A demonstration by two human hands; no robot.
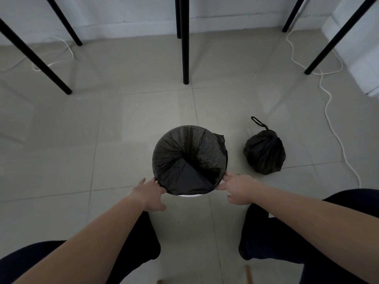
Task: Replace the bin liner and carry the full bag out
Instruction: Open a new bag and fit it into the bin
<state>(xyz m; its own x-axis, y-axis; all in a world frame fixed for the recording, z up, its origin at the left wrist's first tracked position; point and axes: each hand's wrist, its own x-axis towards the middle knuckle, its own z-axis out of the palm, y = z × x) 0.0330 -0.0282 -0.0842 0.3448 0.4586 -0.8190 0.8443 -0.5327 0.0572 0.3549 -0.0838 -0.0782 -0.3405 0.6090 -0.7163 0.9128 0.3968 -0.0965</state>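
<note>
The tied full bag sits on the floor just right of the bin, its loop handle pointing up and away from me. My right hand is the nearer one. Both my grips, the left hand included, pinch the new liner at the bin's near rim, fingers closed on the plastic edge.
</note>
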